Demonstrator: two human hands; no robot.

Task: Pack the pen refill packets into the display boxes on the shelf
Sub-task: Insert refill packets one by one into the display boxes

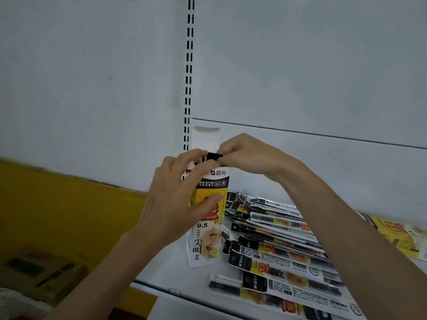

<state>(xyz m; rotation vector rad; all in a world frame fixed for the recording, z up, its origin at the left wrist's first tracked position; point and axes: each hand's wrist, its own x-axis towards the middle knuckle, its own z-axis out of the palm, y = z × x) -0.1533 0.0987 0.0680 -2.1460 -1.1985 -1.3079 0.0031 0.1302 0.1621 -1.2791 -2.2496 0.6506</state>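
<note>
A tall display box, white, yellow and black with printed text, stands upright on the white shelf. Its white top flap points up. My left hand grips the box's upper part, thumb across the front. My right hand pinches the black top end of refill packets at the box's mouth. A loose heap of pen refill packets lies flat on the shelf just right of the box.
A flattened yellow box lies at the shelf's far right. A slotted upright rail runs up the white back panel. A cardboard carton sits low at the left, before a yellow wall.
</note>
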